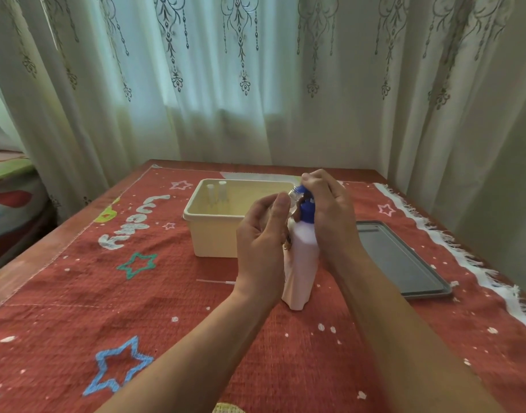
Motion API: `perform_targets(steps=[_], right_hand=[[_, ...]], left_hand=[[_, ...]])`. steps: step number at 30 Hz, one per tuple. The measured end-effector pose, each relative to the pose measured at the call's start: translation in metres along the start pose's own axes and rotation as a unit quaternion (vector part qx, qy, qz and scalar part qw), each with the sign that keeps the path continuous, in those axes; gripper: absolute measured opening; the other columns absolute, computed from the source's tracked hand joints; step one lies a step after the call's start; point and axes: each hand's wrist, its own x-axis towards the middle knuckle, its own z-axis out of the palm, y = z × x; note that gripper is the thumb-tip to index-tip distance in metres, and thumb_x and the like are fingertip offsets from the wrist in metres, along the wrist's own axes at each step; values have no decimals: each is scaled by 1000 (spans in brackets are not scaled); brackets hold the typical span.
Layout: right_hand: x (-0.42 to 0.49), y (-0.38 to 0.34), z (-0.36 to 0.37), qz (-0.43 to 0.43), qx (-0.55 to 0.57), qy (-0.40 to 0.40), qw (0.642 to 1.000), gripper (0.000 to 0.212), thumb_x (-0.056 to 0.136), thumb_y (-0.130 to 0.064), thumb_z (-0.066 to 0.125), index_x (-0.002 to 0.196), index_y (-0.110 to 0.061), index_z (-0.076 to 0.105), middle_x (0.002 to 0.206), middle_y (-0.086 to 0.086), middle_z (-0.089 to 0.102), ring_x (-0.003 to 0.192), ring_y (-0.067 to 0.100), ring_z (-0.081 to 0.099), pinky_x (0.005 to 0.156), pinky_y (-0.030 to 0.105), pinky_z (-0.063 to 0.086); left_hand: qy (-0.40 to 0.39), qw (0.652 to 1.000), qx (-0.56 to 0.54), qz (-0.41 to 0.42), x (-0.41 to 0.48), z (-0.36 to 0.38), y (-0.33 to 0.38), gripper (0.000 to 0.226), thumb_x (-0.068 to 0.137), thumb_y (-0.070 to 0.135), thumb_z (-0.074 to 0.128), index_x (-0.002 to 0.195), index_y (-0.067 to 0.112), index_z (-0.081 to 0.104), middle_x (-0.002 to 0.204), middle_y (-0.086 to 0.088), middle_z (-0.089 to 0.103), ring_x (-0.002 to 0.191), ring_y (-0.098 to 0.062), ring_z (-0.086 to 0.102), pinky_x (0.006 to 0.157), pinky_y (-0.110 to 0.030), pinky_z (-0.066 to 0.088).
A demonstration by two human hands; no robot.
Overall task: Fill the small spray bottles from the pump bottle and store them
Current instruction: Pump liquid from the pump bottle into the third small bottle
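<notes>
1. standing upright on the red cloth (pixel 136 308), near the middle of the table (pixel 32 254) and just in front of the cream tub (pixel 214 236): the white pump bottle (pixel 302 257).
2. gripping the blue pump head (pixel 307 208) from above with the right hand (pixel 325 210), the fingers curling down round it.
3. holding the left hand (pixel 261 236) just beside the pump bottle on its left side, fingers curled and thumb pointing up.
4. pinching with this hand a small clear spray bottle (pixel 293 194), its top end touching, or almost touching, the pump head.
5. hiding most of this small bottle behind the fingers, so not possible to tell how full it is.
6. not possible to tell either if any liquid is coming out of the pump.
7. standing upright inside the tub, in its far left corner and close together: two small spray bottles (pixel 222 192) with white tops.
8. lying flat on the cloth, just left of the left wrist and in front of the tub: a thin white tube (pixel 217 282).
9. lying on the cloth to the right of the right forearm, well apart from the tub: a flat grey tray (pixel 404 263).
10. hanging behind the table, across the whole width of the view: a pale curtain (pixel 255 84) with a dark pattern.
</notes>
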Motion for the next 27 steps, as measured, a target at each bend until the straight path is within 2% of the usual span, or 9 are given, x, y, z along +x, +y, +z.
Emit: perform_targets(steps=[5, 8, 12, 15, 17, 20, 24, 27], right_hand=[[0, -2, 3, 12, 3, 9, 1000, 27, 101, -27, 55, 81, -10, 59, 61, -5, 56, 55, 9, 52, 55, 23, 46], [1, 0, 3, 12, 14, 1, 1000, 27, 101, -21, 54, 76, -11, 55, 62, -1, 52, 55, 13, 48, 54, 26, 43], [1, 2, 1, 8, 2, -1, 1000, 26, 101, -18, 52, 76, -12, 54, 63, -2, 52, 57, 11, 49, 55, 26, 43], [1, 1, 2, 8, 0, 0, 1000, 27, 102, -26, 54, 79, -12, 56, 64, -2, 54, 58, 12, 50, 56, 25, 46], [1, 0, 3, 13, -3, 5, 1000, 28, 101, -31, 55, 81, -11, 57, 63, -4, 55, 57, 11, 51, 56, 22, 47], [0, 1, 2, 10, -6, 3, 1000, 24, 101, -22, 53, 79, -12, 56, 66, -5, 56, 58, 11, 51, 55, 23, 46], [1, 2, 1, 10, -6, -4, 1000, 24, 101, -15, 51, 77, -12, 56, 66, -4, 55, 58, 11, 50, 55, 25, 45], [2, 3, 3, 10, -6, -3, 1000, 25, 102, -23, 53, 78, -14, 57, 67, -3, 56, 59, 11, 51, 57, 25, 46]], left_hand=[[-4, 1000, -9, 2, 1, 2, 3, 19, 90, 30, 61, 96, 14, 70, 78, 4, 68, 68, -8, 61, 68, -27, 50], [2, 1000, -6, 2, 1, 1, 2, 16, 96, 25, 59, 97, 13, 69, 72, 8, 65, 61, -4, 56, 65, -24, 45], [0, 1000, -6, -1, 1, 0, 0, 27, 88, 34, 62, 101, 12, 70, 76, 6, 65, 65, -5, 59, 69, -27, 46], [0, 1000, -12, 2, 1, 1, 3, 28, 87, 35, 63, 101, 12, 70, 81, 1, 68, 74, -13, 61, 73, -32, 49], [1, 1000, -14, -2, 1, 2, 5, 20, 93, 28, 60, 99, 12, 69, 74, 7, 66, 65, -8, 59, 67, -26, 48], [0, 1000, -9, -8, 0, 2, 2, 15, 96, 22, 58, 99, 11, 68, 69, 12, 64, 58, -3, 57, 62, -20, 47], [0, 1000, -11, -6, -1, 1, 1, 28, 87, 34, 62, 101, 11, 69, 76, 6, 65, 66, -5, 59, 68, -26, 47], [-1, 1000, -13, -6, 0, 2, 2, 29, 85, 37, 62, 100, 13, 70, 82, 1, 68, 74, -10, 63, 72, -30, 50]])
